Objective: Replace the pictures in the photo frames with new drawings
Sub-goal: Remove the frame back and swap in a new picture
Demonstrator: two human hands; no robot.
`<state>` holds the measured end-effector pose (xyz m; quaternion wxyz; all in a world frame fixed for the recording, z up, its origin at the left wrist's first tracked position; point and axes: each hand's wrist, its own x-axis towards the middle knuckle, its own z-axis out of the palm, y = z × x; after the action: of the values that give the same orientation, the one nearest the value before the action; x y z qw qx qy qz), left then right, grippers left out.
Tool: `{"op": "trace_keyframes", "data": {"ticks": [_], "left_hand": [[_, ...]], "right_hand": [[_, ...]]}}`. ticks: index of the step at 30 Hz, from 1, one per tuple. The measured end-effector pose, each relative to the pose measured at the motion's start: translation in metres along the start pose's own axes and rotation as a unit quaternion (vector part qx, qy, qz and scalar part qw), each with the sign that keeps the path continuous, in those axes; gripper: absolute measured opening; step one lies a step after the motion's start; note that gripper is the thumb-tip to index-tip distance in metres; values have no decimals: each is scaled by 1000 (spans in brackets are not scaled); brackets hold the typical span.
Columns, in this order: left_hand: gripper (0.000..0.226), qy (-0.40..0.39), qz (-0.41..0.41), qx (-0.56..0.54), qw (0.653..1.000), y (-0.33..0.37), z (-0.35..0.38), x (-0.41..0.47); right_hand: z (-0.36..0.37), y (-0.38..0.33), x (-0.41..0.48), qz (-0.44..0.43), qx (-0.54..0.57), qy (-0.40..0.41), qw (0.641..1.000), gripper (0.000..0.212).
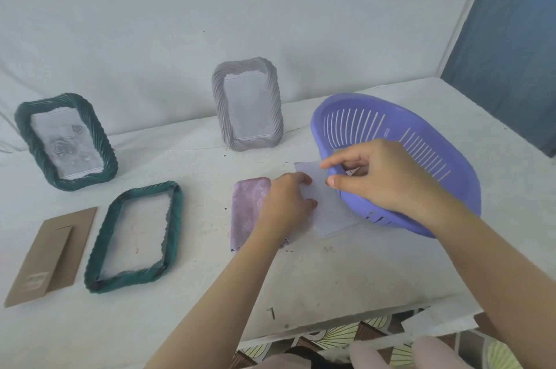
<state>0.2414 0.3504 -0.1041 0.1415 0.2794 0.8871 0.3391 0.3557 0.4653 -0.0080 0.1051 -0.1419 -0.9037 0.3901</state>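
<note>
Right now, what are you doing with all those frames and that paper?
A person is swapping the pictures in photo frames. Their right hand pinches a white sheet lying against the purple slotted basket. Their left hand touches the sheet's other edge, above a lilac patterned piece. One green frame lies flat and empty beside a brown cardboard backing. Another green frame stands holding a rose picture, and a grey frame stands further back.

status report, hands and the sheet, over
Left hand and right hand pinch white sheet. Purple basket close beside it. Flat green frame open, backing off.
</note>
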Motion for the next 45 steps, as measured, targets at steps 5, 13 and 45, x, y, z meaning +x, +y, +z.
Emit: {"op": "trace_keyframes", "data": {"ticks": [5, 13, 45], "left_hand": [[41, -2, 24, 15, 1000, -5, 0, 3], [36, -29, 44, 65, 997, -17, 2, 7], [34, 39, 153, -169, 973, 19, -27, -39]], "right_hand": [[11, 2, -3, -6, -11, -14, 1000, 25], [22, 4, -6, 4, -35, -31, 999, 27], [-26, 69, 16, 114, -150, 47, 981, 29]]}}
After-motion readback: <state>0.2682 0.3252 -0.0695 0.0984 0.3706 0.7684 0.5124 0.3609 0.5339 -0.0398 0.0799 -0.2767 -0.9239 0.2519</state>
